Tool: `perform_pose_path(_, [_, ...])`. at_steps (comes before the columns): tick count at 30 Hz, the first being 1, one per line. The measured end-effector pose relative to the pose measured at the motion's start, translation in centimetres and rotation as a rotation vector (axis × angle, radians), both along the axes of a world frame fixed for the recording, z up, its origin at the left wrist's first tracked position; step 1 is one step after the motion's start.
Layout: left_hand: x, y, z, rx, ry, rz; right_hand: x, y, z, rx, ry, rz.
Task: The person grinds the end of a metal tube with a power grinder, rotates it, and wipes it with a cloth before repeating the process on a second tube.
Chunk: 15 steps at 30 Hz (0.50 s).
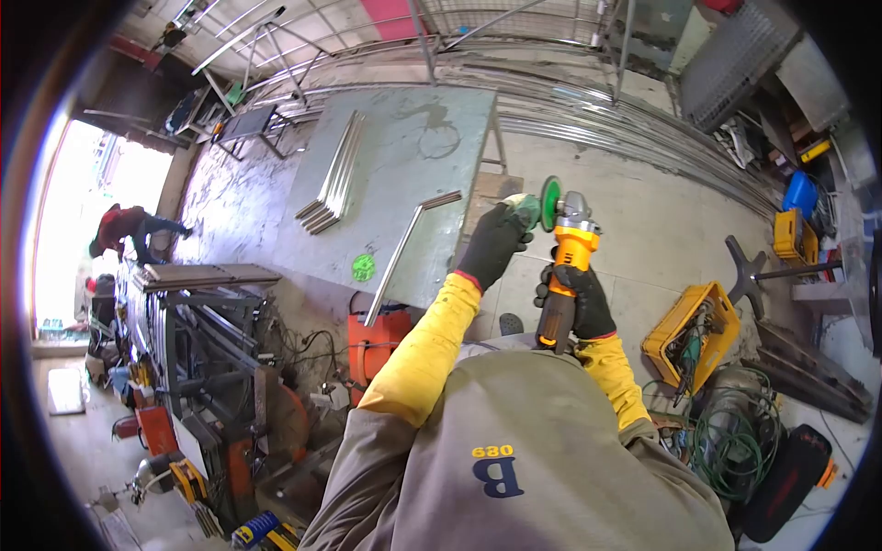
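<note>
Angle grinder held in two gloved hands, beside a steel tabletop.

Item: yellow angle grinder (pixel 568 266), held upright in the air just right of the tabletop (pixel 404 156), green disc (pixel 550 203) at its far end. Right hand (pixel 577 298), black glove, wrapped tight around the grinder's body. Left hand (pixel 496 243), black glove, fingers curled at the disc guard, touching the head beside the disc. Both arms in yellow sleeves. On the tabletop: bundle of metal bars (pixel 333 179) at the far left; one bent metal bar (pixel 409 248) along the near right edge; small green disc (pixel 363 267) lying near it. On the floor, right: yellow crate (pixel 691 335) of tools, coiled green hose (pixel 735 441). Far left: a person (pixel 129 230) bending over.
</note>
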<state>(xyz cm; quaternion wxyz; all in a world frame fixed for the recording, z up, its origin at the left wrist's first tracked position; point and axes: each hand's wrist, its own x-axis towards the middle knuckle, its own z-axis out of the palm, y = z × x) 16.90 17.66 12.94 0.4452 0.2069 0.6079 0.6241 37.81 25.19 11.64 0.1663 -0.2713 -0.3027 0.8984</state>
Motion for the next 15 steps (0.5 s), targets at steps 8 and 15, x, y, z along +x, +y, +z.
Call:
perform_pose_path(8, [-6.6, -8.5, -4.4, -0.181, 0.227, 0.434, 1.1, 0.2, -1.9, -0.036, 0.056, -0.105])
perform_pose_path(15, [-14.6, -19.8, -5.7, -0.753, 0.740, 0.844, 1.6, 0.4, -2.4, -0.063, 0.058, -0.126])
